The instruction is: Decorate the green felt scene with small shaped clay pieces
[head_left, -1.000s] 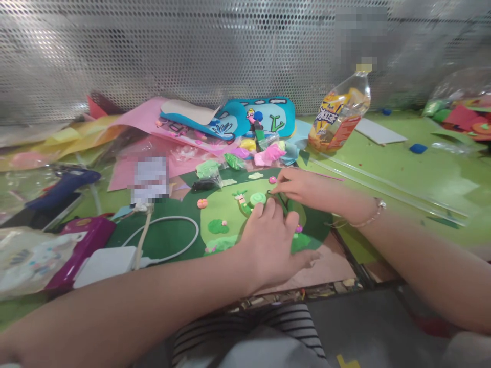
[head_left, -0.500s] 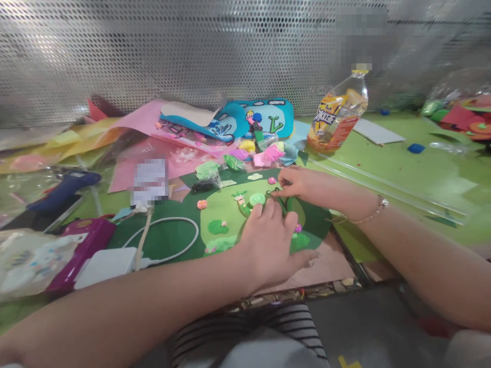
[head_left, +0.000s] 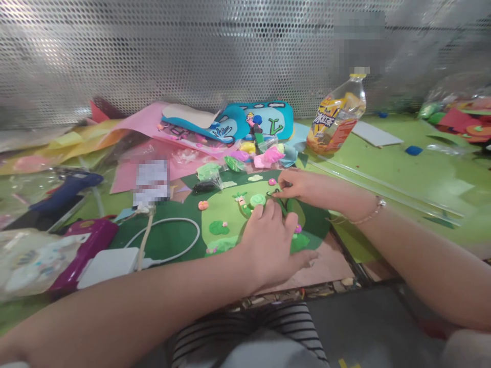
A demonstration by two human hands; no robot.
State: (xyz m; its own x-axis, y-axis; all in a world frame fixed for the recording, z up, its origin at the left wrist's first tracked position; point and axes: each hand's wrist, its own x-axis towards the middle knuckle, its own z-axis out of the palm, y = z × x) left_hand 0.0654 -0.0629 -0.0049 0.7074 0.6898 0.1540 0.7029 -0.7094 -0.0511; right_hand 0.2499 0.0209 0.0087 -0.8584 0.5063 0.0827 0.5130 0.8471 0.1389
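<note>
A dark green paper sheet (head_left: 314,217) with a light green middle lies before me, decorated with clay shapes. On it are a clay figure with a leafy top (head_left: 241,200), a pale green spiral (head_left: 257,199), an orange flower (head_left: 203,205) and a pink flower (head_left: 272,182). My left hand (head_left: 270,243) rests palm down over the sheet, fingers spread, fingertips just below the spiral. My right hand (head_left: 293,184) is closed, with index fingertip and thumb near a thin dark curl (head_left: 274,192) on the sheet. Whatever its fingers may hold is too small to tell.
Bagged clay (head_left: 269,155) and blue pictures (head_left: 282,112) lie behind the sheet. A tilted bottle (head_left: 335,120) stands back right, near clear rods (head_left: 391,191). At left are a white cable (head_left: 198,232), a white adapter (head_left: 109,266), a purple case (head_left: 82,250) and a blue glue gun (head_left: 72,186).
The camera view has shifted slightly. Both hands keep the same places over the sheet, and nothing else has visibly moved.
</note>
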